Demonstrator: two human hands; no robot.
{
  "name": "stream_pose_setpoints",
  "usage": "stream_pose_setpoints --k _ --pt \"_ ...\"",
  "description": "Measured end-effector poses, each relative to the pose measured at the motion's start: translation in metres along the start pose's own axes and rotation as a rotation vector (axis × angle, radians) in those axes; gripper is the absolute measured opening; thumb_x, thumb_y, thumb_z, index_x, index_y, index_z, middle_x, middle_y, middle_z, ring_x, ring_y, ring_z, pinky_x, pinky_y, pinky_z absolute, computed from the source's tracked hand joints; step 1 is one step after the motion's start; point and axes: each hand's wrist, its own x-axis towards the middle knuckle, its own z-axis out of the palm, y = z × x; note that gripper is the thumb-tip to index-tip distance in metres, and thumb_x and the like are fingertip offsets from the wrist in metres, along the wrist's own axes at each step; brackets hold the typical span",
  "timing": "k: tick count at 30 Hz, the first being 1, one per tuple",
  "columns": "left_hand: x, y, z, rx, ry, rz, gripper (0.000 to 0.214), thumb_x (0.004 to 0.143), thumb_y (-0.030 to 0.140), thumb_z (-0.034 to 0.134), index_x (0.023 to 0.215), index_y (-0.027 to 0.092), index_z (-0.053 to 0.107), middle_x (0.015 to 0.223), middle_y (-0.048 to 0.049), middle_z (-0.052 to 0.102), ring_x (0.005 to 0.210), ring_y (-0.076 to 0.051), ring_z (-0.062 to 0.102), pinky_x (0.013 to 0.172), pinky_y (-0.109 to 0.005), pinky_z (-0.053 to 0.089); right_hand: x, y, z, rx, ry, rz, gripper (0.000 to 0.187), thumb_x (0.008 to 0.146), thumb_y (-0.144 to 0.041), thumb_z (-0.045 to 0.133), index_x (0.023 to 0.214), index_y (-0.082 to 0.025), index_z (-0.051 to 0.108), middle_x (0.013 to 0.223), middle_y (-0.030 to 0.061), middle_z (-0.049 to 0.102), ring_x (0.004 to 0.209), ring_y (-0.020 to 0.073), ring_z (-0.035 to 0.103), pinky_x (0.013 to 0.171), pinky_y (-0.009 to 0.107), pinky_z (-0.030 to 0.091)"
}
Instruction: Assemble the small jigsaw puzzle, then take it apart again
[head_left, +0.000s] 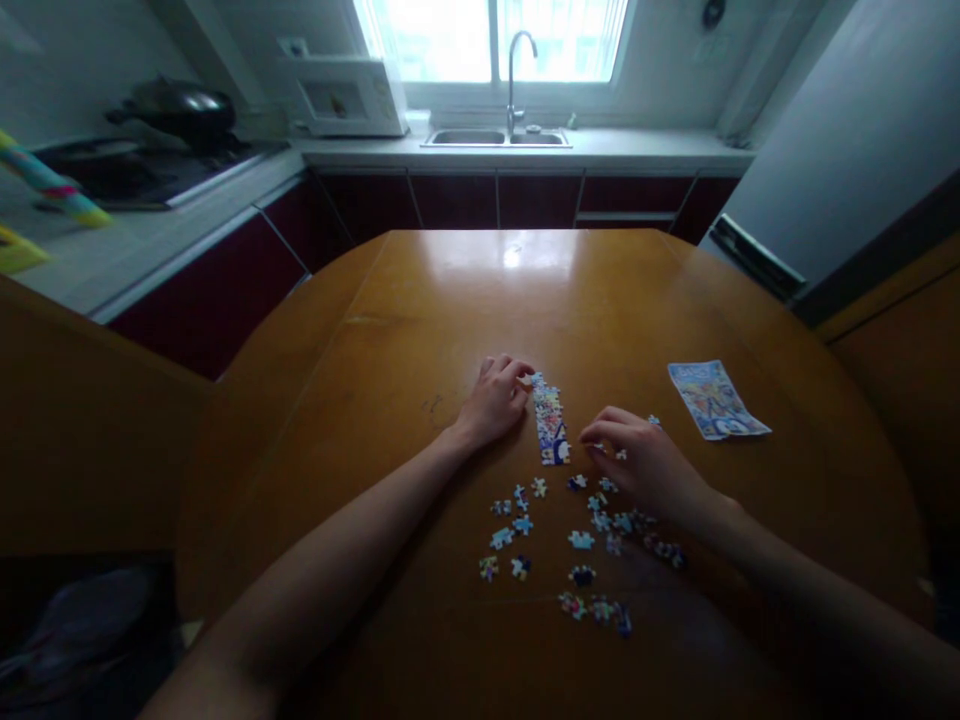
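A narrow strip of joined jigsaw pieces (550,420) lies on the wooden table. Beside its upper left corner is my left hand (496,398), fingers curled, with the fingertips at a pale blue puzzle piece (536,380) on that corner. My right hand (637,455) is just right of the strip, palm down over some loose pieces. Its thumb and fingertips are drawn together; anything between them is too small to make out. Nearer to me are several loose puzzle pieces (581,540), and a smaller group (501,538) lies below my left hand.
A creased picture sheet (716,400) rests on the table (420,310) to the right. Across the room are a sink (469,138) with a tall faucet, a white microwave (349,95), and a dark pan (180,108) on the stove. A grey appliance stands at right.
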Motion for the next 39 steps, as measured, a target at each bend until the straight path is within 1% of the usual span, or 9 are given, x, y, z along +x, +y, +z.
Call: stream_pose_setpoints --k 3,7,10,13,15,20,28,33,39 --pt "0.0 0.001 -0.001 -0.003 -0.008 -0.007 0.028 0.085 0.004 0.054 0.105 0.02 0.065 0.103 -0.0053 0.062 0.106 -0.024 0.05 0.098 -0.04 0.046 -0.003 0.012 -0.014 0.027 0.096 0.046 0.01 0.09 -0.019 0.061 0.09 -0.023 0.07 0.093 0.0056 0.068 0.081 0.0195 0.063 0.072 0.035 0.049" --pt "0.0 0.001 -0.003 0.001 -0.018 -0.008 0.027 0.086 0.004 0.053 0.104 0.02 0.065 0.104 -0.0054 0.062 0.106 -0.024 0.05 0.098 -0.041 0.046 -0.009 0.025 -0.031 0.03 0.204 0.099 0.009 0.089 -0.022 0.061 0.088 -0.023 0.07 0.089 0.0053 0.068 0.077 0.0189 0.061 0.066 0.033 0.046" --pt "0.001 0.001 -0.004 0.007 -0.021 -0.008 0.027 0.085 0.004 0.053 0.104 0.019 0.065 0.103 -0.0055 0.061 0.105 -0.024 0.05 0.097 -0.041 0.046 -0.013 0.032 -0.038 0.0 0.283 0.131 0.009 0.089 -0.022 0.062 0.087 -0.022 0.07 0.087 0.005 0.068 0.073 0.0184 0.059 0.065 0.034 0.045" --pt "0.003 0.0 -0.005 0.015 -0.025 -0.008 0.026 0.085 0.004 0.053 0.103 0.019 0.065 0.102 -0.0056 0.061 0.103 -0.024 0.05 0.096 -0.041 0.045 -0.017 0.039 -0.042 -0.011 0.319 0.147 0.008 0.088 -0.022 0.062 0.085 -0.022 0.07 0.086 0.0055 0.069 0.075 0.0195 0.06 0.067 0.034 0.045" --pt "0.003 0.0 -0.006 0.015 -0.025 -0.006 0.026 0.085 0.005 0.053 0.103 0.019 0.065 0.102 -0.0059 0.061 0.102 -0.024 0.05 0.095 -0.041 0.045 -0.019 0.043 -0.045 -0.014 0.315 0.157 0.007 0.088 -0.022 0.063 0.087 -0.022 0.07 0.088 0.0058 0.069 0.078 0.0204 0.06 0.069 0.035 0.046" --pt "0.005 0.0 -0.008 0.029 -0.038 -0.003 0.024 0.085 0.009 0.052 0.102 0.018 0.065 0.1 -0.0068 0.06 0.101 -0.024 0.05 0.094 -0.041 0.044 -0.026 0.049 -0.05 -0.017 0.244 0.152 0.007 0.089 -0.022 0.064 0.089 -0.022 0.071 0.092 0.0054 0.069 0.084 0.0207 0.062 0.076 0.037 0.048" --pt "0.006 0.0 -0.009 0.051 -0.053 -0.002 0.021 0.085 0.012 0.052 0.1 0.018 0.066 0.1 -0.0065 0.061 0.101 -0.024 0.051 0.093 -0.041 0.043 -0.029 0.049 -0.056 -0.023 0.182 0.15 0.007 0.09 -0.022 0.064 0.09 -0.021 0.072 0.093 0.0057 0.069 0.087 0.0206 0.063 0.078 0.036 0.049" --pt "0.006 0.0 -0.01 0.049 -0.057 -0.01 0.022 0.084 0.01 0.052 0.1 0.019 0.065 0.1 -0.0062 0.06 0.1 -0.024 0.051 0.094 -0.041 0.042 -0.03 0.044 -0.052 -0.005 0.161 0.13 0.005 0.089 -0.018 0.066 0.089 -0.021 0.071 0.093 0.0048 0.068 0.086 0.0187 0.064 0.078 0.034 0.049" --pt "0.006 0.0 -0.009 0.043 -0.051 -0.004 0.02 0.087 0.012 0.052 0.099 0.018 0.066 0.1 -0.0064 0.061 0.101 -0.024 0.051 0.093 -0.041 0.043 -0.032 0.033 -0.044 0.009 0.034 0.113 0.006 0.091 -0.019 0.065 0.09 -0.021 0.07 0.094 0.0045 0.066 0.087 0.0179 0.062 0.078 0.033 0.049"
